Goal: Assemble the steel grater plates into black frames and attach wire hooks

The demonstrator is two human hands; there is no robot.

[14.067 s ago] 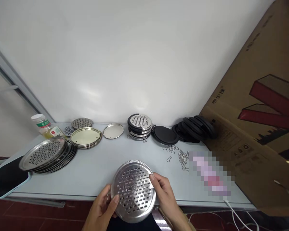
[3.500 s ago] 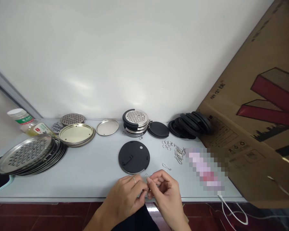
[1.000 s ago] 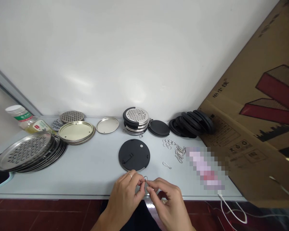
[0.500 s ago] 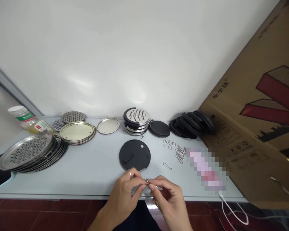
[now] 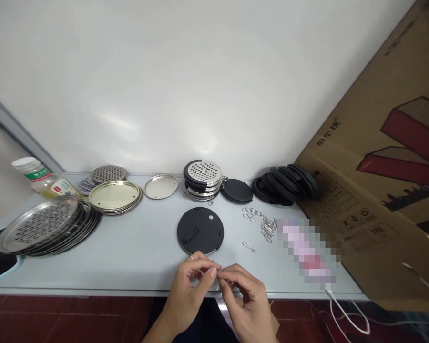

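At the table's front edge my left hand [image 5: 188, 289] and my right hand [image 5: 245, 294] meet fingertip to fingertip. Both are closed in a pinch around a small metal piece [image 5: 215, 267], mostly hidden by the fingers, so its exact kind cannot be made out. Just beyond them lies a round black disc [image 5: 200, 231] with an L-shaped mark and a small hole. A single wire clip [image 5: 249, 246] rests to the right of it. Further right are several small metal rings [image 5: 250, 214] and a pile of similar wire clips [image 5: 268, 228].
Behind the disc stands a stack of round graters with black rims [image 5: 203, 172]. Black discs [image 5: 237, 190] and black rims [image 5: 284, 184] lie right of it. Leftward are metal lids [image 5: 114, 194], larger grater plates [image 5: 43, 224] and a jar [image 5: 39, 176]. A cardboard box [image 5: 346, 190] bounds the right.
My fingers have shifted around the small metal piece, which shows less than before. Both hands stay close together in nearly the same place. Everything on the table lies as before.
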